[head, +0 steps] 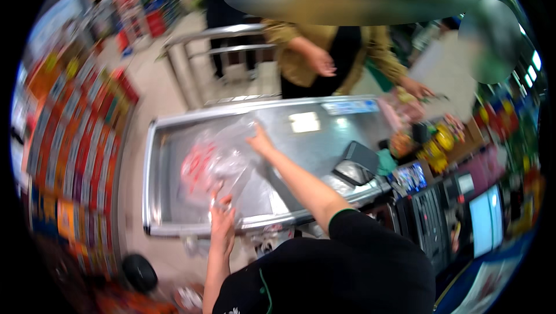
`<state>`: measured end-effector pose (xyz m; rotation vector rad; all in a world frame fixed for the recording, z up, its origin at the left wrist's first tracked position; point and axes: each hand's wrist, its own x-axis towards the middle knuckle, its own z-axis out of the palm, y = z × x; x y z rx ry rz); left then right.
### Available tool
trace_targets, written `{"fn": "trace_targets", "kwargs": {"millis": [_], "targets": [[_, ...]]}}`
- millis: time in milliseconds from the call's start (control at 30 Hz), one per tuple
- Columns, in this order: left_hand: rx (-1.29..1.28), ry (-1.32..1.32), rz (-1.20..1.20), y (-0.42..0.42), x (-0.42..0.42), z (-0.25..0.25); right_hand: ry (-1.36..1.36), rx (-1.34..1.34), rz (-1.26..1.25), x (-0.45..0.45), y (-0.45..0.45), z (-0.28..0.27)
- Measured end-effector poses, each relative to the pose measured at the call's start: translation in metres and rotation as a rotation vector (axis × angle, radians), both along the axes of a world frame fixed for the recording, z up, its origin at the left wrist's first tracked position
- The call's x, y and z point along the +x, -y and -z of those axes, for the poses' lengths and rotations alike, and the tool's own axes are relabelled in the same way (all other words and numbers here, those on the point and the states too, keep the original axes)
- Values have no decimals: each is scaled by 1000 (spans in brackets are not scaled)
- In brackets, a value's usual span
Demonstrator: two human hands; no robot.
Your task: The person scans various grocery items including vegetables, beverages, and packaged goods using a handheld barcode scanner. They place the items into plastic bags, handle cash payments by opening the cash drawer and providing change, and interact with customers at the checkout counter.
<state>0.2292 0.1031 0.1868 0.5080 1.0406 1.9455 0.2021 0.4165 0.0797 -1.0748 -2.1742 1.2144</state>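
Note:
A thin clear plastic bag [234,162] with red print is stretched between my two hands above the steel counter [299,157]. The bag's far edge is pinched in my right hand [262,141], arm reaching out over the metal. Its near side is gripped by my left hand [222,220], close to the counter's front edge. Motion blur hides the exact finger positions, and I cannot tell whether anything is inside the bag.
Right of the bag stands a dark scanner-like device [357,162]. Yellow-packaged goods [438,146] crowd the counter's right end, near a monitor [485,220]. Across the counter is a person in a tan jacket [299,60]. A metal railing [217,33] stands behind; stacked boxes [78,140] line the left.

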Motion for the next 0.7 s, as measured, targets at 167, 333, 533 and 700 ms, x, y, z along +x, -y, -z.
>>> {"fn": "trace_targets", "kwargs": {"millis": [167,333,533,700], "targets": [[-106,-111,137,-69,-13,13,-364,-409,-398,69,20,-104],[-111,-91,139,-164,-51,27,-448,-349,-223,171,46,-78],[-99,-131,27,-240,-67,26,-170,-190,271,282,66,-25],[-272,-268,71,-233,-37,46,-86,-313,382,296,95,43]]}}
